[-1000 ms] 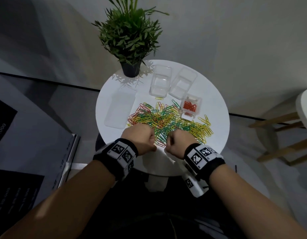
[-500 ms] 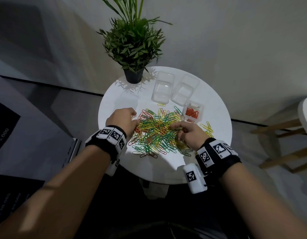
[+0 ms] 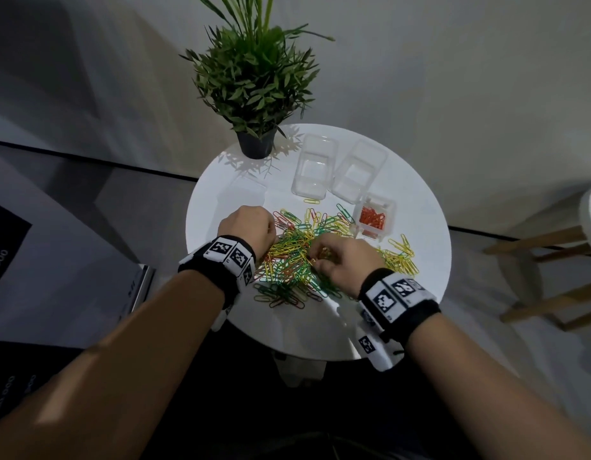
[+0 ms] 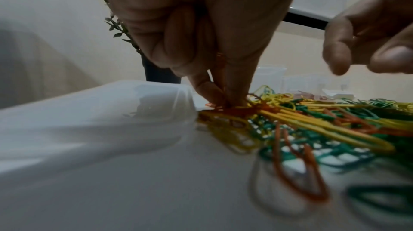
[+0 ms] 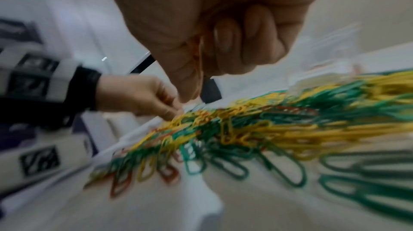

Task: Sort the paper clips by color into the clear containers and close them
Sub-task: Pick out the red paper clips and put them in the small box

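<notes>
A heap of yellow, green and orange paper clips (image 3: 295, 257) lies in the middle of the round white table (image 3: 320, 330). My left hand (image 3: 254, 227) is at the heap's left edge; in the left wrist view its thumb and forefinger (image 4: 220, 101) pinch orange clips (image 4: 232, 111) down at the table. My right hand (image 3: 337, 260) hovers over the heap's centre with its fingers curled, and an orange clip (image 5: 199, 58) is pinched in it. Two clear containers (image 3: 312, 171) (image 3: 359, 174) stand empty behind the heap. A small one (image 3: 373, 218) holds orange clips.
A potted plant (image 3: 256, 94) stands at the table's back left. A flat clear lid (image 4: 100, 111) lies just left of my left hand. More yellow clips (image 3: 402, 257) lie to the right of the heap. A wooden stool (image 3: 553, 260) stands to the right of the table.
Both hands have moved forward from the heap's near edge onto the clips. The left went to the heap's left edge, the right to its centre, and both now pinch clips.
</notes>
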The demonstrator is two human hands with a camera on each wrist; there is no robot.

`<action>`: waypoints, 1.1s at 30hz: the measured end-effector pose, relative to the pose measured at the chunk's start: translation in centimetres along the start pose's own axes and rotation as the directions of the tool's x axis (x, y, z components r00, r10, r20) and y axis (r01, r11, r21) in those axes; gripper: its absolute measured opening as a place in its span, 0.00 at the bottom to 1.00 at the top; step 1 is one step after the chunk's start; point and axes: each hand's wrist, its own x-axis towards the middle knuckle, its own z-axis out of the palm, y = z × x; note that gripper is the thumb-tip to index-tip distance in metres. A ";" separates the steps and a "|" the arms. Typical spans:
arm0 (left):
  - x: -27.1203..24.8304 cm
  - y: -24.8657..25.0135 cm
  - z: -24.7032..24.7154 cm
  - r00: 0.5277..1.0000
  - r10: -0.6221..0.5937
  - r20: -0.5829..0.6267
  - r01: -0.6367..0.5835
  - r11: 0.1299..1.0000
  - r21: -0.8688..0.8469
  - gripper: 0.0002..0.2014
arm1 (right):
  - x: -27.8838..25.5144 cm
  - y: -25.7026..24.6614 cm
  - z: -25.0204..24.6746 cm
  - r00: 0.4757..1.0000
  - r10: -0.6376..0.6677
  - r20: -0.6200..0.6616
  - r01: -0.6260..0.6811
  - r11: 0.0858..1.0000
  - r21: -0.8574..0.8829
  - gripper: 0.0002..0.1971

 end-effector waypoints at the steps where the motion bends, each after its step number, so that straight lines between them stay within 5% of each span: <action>1: -0.1 0.2 0.1 1.000 0.015 -0.002 -0.016 1.000 -0.001 0.04 | 0.3 -0.4 0.5 0.998 -0.053 0.041 0.056 0.995 -0.082 0.10; 6: -0.2 0.1 0.2 0.999 0.043 0.019 -0.041 0.998 -0.056 0.04 | 1.5 -0.4 1.8 0.995 -0.062 0.082 0.080 0.965 -0.248 0.14; 14: 0.3 -0.7 0.1 0.998 0.004 0.066 0.018 0.949 -0.314 0.10 | 0.1 2.9 0.6 0.997 0.009 -0.075 -0.022 0.983 -0.184 0.04; 18: 0.1 -0.6 0.1 0.995 0.016 0.102 0.027 0.913 -0.407 0.07 | -0.2 2.0 0.7 0.997 -0.044 -0.070 0.033 0.988 -0.150 0.05; 26: -0.5 -1.4 -0.6 0.977 0.027 0.210 0.143 0.645 -0.751 0.02 | 2.3 -2.5 2.4 0.993 -0.094 0.068 0.109 0.956 -0.271 0.07; 33: -1.5 -0.8 -0.8 0.979 0.032 0.202 0.155 0.533 -0.832 0.05 | 2.2 -1.9 2.6 0.995 -0.100 -0.017 0.092 0.964 -0.250 0.07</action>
